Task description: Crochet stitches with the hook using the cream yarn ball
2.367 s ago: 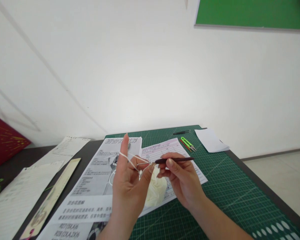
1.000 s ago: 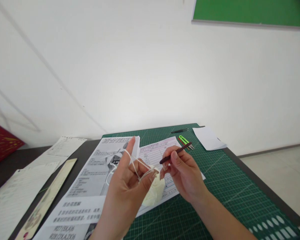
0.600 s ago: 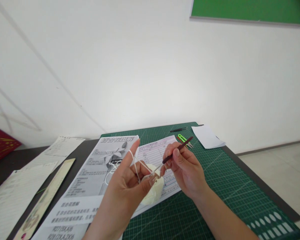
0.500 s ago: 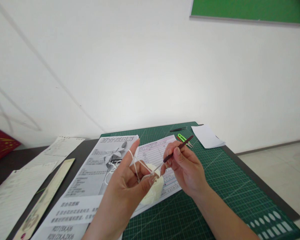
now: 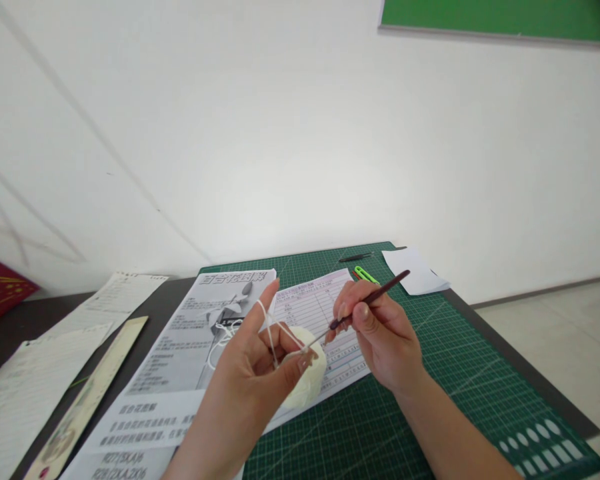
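White yarn (image 5: 273,341) loops over the raised index finger of my left hand (image 5: 260,367), whose thumb and other fingers pinch a small bit of yarn work. My right hand (image 5: 380,333) grips a crochet hook (image 5: 370,300) by its dark handle. The hook's thin metal shaft reaches left to the yarn at my left fingertips. A pale cream ball of yarn (image 5: 307,383) lies just behind and below my left thumb, partly covered by it. Loose white strands hang left of my left hand, over a printed sheet (image 5: 155,373).
A lined form (image 5: 330,293) lies on the green cutting mat (image 5: 460,373). Behind are black tweezers (image 5: 356,257), green snips (image 5: 365,274) and white paper (image 5: 415,270). At left are handwritten sheets (image 5: 25,373), a pale ruler-like strip (image 5: 90,400) and a red object (image 5: 3,290).
My right hand has moved slightly right and down with the hook, whose handle now lies farther right over the snips. My left hand has stayed almost in place.
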`<state>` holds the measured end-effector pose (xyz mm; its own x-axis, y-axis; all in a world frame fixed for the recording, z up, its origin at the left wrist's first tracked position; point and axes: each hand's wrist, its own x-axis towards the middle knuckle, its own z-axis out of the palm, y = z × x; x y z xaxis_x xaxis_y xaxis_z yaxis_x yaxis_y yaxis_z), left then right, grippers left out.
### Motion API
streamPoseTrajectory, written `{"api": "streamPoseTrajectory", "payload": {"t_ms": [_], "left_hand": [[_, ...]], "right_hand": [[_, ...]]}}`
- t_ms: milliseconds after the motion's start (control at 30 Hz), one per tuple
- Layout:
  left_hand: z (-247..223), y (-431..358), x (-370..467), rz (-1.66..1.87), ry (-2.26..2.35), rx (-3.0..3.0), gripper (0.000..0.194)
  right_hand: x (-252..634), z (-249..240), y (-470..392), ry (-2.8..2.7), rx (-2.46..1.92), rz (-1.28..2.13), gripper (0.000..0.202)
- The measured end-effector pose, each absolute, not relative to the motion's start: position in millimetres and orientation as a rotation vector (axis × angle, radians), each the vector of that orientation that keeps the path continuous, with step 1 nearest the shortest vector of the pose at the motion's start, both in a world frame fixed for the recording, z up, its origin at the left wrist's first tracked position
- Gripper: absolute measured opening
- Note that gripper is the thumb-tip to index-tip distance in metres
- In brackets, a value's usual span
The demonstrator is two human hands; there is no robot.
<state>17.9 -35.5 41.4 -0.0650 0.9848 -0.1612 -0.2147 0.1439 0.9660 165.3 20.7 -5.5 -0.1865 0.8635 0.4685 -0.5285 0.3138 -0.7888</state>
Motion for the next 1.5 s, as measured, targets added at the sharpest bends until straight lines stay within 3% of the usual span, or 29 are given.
{"api": "streamPoseTrajectory", "payload": {"t_ms": [600, 867, 1267, 1500], "left_hand": [[39.4, -31.9, 17.5, 1.327, 1.220, 0.861, 0.088], [35.5, -29.2, 14.6, 1.400, 1.187, 0.832, 0.085], [35.8, -24.1, 14.0, 1.508, 1.067, 0.643, 0.090], [36.1, -22.3, 14.2, 1.582, 1.052, 0.597, 0.087]], "right_hand": [[169.2, -6.1, 2.7, -1.569, -0.439, 0.779, 0.013], [166.5, -0.7, -3.5, -1.735, -0.384, 0.501, 0.021], [162.1, -7.6, -2.3, -1.663, -0.395, 0.540, 0.023], [160.7, -1.8, -3.5, -1.702, -0.352, 0.466, 0.036]]}}
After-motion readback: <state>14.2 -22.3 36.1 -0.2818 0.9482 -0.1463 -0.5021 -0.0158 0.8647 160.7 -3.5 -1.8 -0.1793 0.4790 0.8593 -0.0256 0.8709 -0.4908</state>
